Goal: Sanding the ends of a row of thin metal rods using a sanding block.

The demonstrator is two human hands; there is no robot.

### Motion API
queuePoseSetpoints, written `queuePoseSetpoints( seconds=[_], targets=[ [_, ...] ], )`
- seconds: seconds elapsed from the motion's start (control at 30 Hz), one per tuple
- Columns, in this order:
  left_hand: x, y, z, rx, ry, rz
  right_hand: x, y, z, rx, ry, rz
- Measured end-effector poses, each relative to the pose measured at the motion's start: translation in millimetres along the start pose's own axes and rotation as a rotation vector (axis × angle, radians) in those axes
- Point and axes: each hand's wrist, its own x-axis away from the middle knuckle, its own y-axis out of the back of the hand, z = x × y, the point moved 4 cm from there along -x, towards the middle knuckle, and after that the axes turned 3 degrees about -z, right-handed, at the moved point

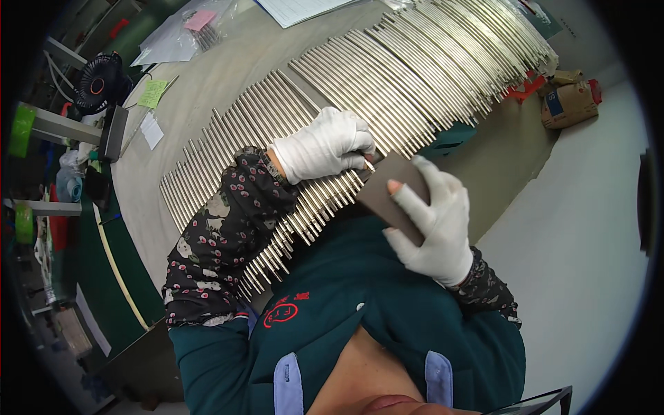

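Many thin, shiny metal rods (pixel 408 76) lie side by side in a long row across the table. My left hand (pixel 325 146), in a white glove, rests over the row and pinches the near end of one metal rod (pixel 369 166). My right hand (pixel 439 225) wears a white glove with bare fingertips showing. It grips a dark grey rectangular block (pixel 389 188) that looks like a sanding block. The block's edge is right at the end of the pinched rod; whether they touch I cannot tell.
A small black fan (pixel 100 83) stands at the far left beside a metal rack. Papers (pixel 304 8), a green note (pixel 152 93) and a plastic bag with a pink note (pixel 200 21) lie on the table (pixel 149 187). A brown package (pixel 570 104) sits at the right.
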Motion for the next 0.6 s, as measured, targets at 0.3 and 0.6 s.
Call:
queuePoseSetpoints(
  seconds=[0.3,0.6],
  targets=[
    [0.4,1.6,-1.4,0.033,0.088,0.071,-7.2,-2.8,1.6,0.041,0.064,0.067],
    [-2.0,-0.5,-1.2,-0.037,0.091,0.072,-5.8,-7.9,1.5,0.109,0.061,0.057]
  ],
)
